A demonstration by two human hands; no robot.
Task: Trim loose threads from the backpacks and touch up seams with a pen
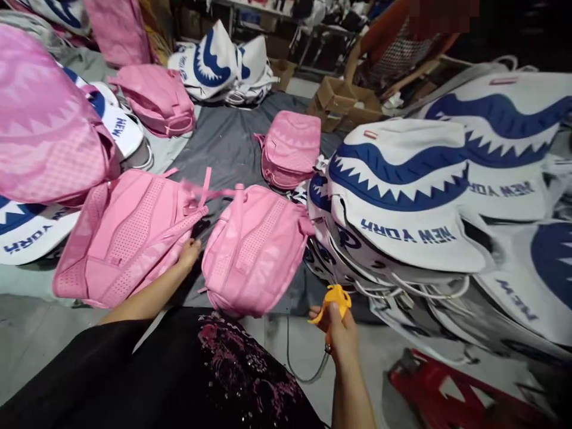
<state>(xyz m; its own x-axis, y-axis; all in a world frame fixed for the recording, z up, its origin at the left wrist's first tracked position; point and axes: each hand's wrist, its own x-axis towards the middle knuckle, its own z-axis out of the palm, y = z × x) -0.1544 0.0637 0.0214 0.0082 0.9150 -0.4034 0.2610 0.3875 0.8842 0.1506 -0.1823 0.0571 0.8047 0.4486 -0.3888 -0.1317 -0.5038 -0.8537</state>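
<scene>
My right hand (336,325) is closed around a yellow-orange tool (338,300) near the front edge of the cloth, and a grey cable hangs below it. My left hand (190,253) is at the right side of a pink backpack (134,232) lying with its straps up; its fingers are partly hidden beside the bag, so its grip is unclear. Between my hands a second pink backpack (257,250) lies with its strap side up. A smaller pink bag (292,146) rests behind it.
Stacked white and blue bags reading NEW YORK (402,190) fill the right side. More pink bags (49,119) are piled at the left. Cardboard boxes (333,98) and a person's arm (415,71) are at the back. A red object (447,387) is on the floor.
</scene>
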